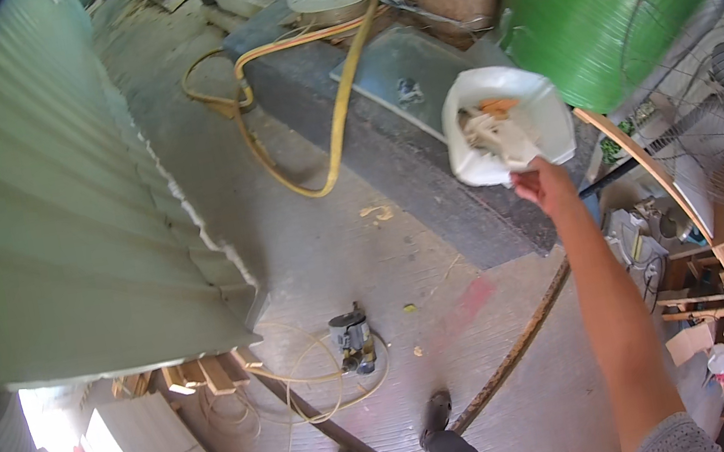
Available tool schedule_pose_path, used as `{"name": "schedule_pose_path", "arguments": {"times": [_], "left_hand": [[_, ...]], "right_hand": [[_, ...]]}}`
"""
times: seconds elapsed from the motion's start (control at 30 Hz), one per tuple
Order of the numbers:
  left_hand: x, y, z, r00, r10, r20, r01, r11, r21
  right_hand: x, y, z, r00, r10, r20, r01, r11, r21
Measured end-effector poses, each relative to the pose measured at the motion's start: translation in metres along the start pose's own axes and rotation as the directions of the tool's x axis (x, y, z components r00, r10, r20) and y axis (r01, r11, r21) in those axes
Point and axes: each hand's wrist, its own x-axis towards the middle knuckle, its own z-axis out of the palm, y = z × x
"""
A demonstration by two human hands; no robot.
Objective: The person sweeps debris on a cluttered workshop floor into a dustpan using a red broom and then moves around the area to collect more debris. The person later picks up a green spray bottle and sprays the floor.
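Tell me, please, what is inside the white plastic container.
The white plastic container holds pale cream, crumpled-looking material and some orange material; whatever lies beneath is covered.

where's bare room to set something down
Mostly bare grey concrete floor between the pale green corrugated sheet and dark grey slab; more between the grey cylindrical tool and brown straight bar. Crowded: slab top around the white plastic container at the right hand.
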Motion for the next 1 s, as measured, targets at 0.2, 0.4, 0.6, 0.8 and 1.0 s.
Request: {"name": "schedule_pose_path", "arguments": {"times": [0.2,0.4,0.6,0.8,1.0], "left_hand": [[-0.002,-0.001,-0.005,0.998,-0.057,0.04,0.061,0.993,-0.105],[0.035,0.015,-0.024,0.99,-0.132,0.055,0.137,0.984,-0.115],[0.127,0.034,-0.048,0.991,0.006,-0.133,-0.042,0.964,-0.264],[0.198,0.071,-0.087,0.95,0.145,-0.277,-0.258,0.863,-0.435],[0.204,0.026,-0.068,0.967,0.112,-0.23,-0.228,0.782,-0.579]], "right_hand": [[0.002,0.011,0.025,0.991,-0.116,0.07,0.117,0.993,-0.007],[-0.135,0.238,0.004,0.903,0.329,0.277,-0.213,0.902,-0.376],[-0.227,0.476,0.039,0.58,0.797,0.17,-0.76,0.604,-0.24],[-0.169,0.608,0.149,0.46,0.879,0.126,-0.858,0.403,0.32],[-0.102,0.673,0.177,0.411,0.891,0.193,-0.844,0.292,0.45]]}}
